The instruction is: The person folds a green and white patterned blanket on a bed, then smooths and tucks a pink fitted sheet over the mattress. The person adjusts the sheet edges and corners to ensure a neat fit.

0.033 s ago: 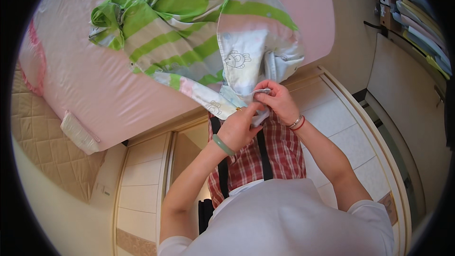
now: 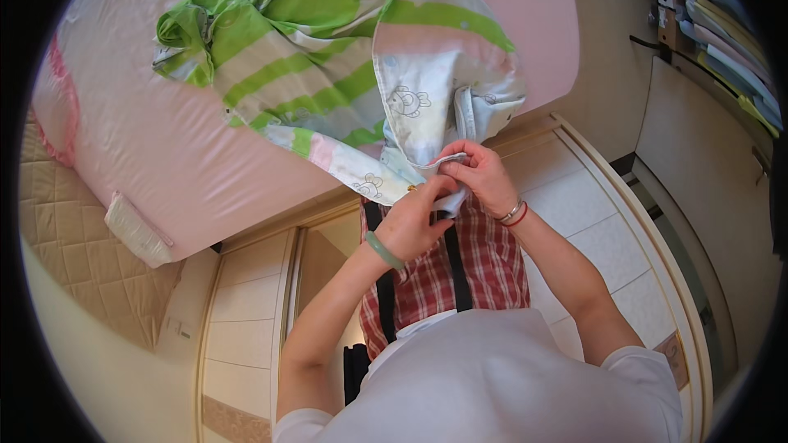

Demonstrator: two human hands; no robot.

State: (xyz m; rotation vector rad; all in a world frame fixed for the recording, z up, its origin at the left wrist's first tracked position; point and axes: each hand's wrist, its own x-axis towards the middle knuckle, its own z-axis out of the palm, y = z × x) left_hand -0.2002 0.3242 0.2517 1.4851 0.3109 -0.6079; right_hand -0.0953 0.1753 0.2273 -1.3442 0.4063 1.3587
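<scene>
A thin duvet cover [image 2: 328, 74] with green, white and pale pink bands and line-drawn fish lies crumpled on the bed. Its near corner hangs over the bed's edge toward my lap. My left hand [image 2: 414, 217], with a green bangle at the wrist, pinches the cloth at this corner. Just to its right, my right hand [image 2: 478, 176] holds the hemmed edge between thumb and fingers. The two hands are close together, the right slightly farther from me. What lies between my left fingertips is partly hidden.
Under the cover is a bed with a pink sheet [image 2: 205, 156]. A white quilted pouch-like item [image 2: 138, 230] lies at the sheet's left edge, beside a beige quilted surface [image 2: 82, 221]. Folders and papers [image 2: 735, 49] stand on the far right, above a pale cabinet [image 2: 698, 131].
My left hand has shifted very slightly left and the cloth between my hands has moved a little. Both hands keep their hold.
</scene>
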